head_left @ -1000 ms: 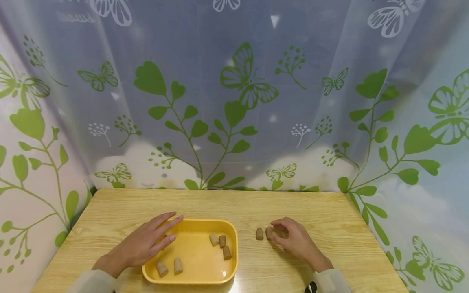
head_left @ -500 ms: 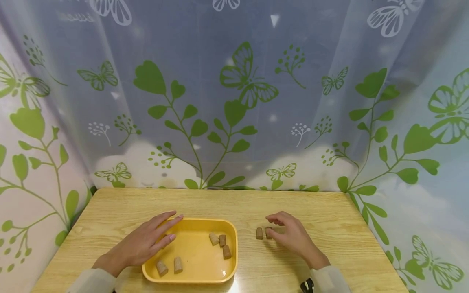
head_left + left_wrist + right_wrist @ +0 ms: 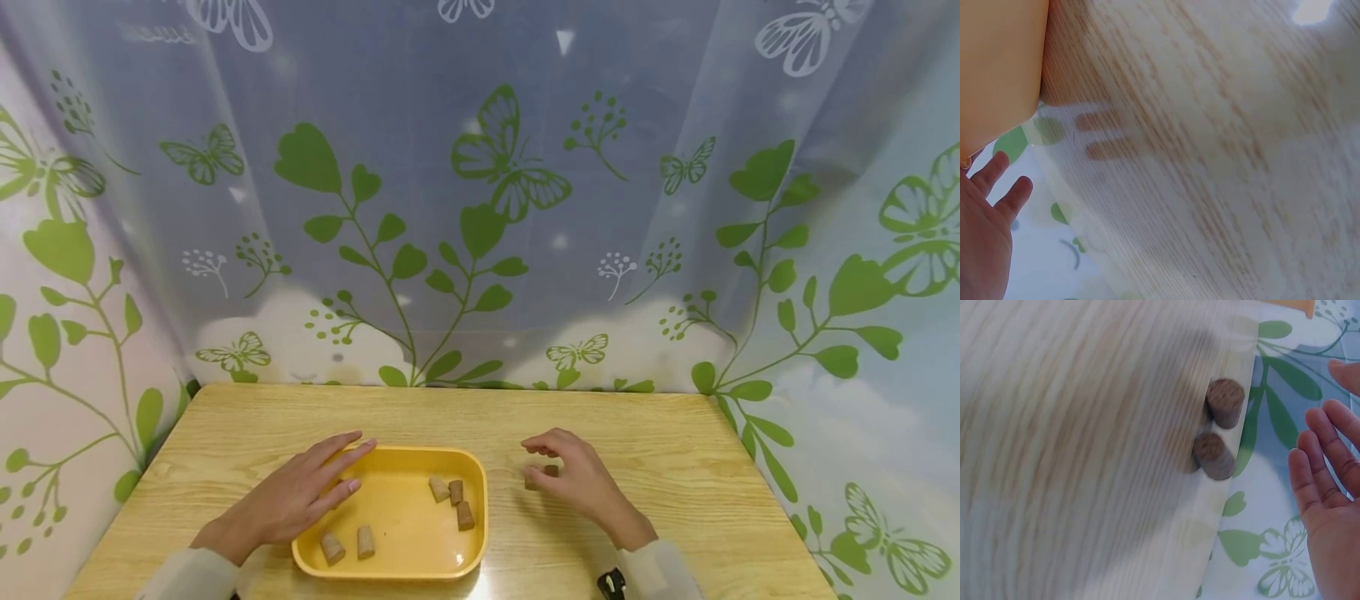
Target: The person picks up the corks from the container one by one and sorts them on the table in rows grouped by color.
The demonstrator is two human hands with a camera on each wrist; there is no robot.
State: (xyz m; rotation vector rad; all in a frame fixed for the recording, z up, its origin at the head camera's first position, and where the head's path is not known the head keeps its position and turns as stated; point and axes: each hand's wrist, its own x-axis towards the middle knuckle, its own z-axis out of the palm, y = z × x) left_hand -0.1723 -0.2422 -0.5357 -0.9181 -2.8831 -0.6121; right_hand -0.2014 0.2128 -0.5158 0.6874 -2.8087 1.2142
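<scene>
Two brown tapered corks stand side by side on the table, a left cork (image 3: 529, 480) and a right cork (image 3: 552, 471), partly covered by my right hand (image 3: 583, 477) in the head view. That hand hovers above them with thumb and fingers apart and nothing between them. The right wrist view shows a cork (image 3: 1225, 403) and a second cork (image 3: 1215, 456) upright, away from the fingers (image 3: 1319, 456). My left hand (image 3: 296, 493) lies spread over the left side of a yellow tray (image 3: 397, 575); its fingers (image 3: 1013, 197) are straight, beside the tray wall (image 3: 1000, 62).
Inside the tray, a light cork (image 3: 438, 489) and two darker ones lie at the right end. Another cork (image 3: 332, 548) and a pale cork (image 3: 365, 542) are near its front left. A patterned curtain (image 3: 480, 250) encloses the wooden table (image 3: 645, 433) at the back and sides.
My right hand has shifted left, from the right cork toward the left one, with nothing in its fingers. The left hand and the tray have stayed put.
</scene>
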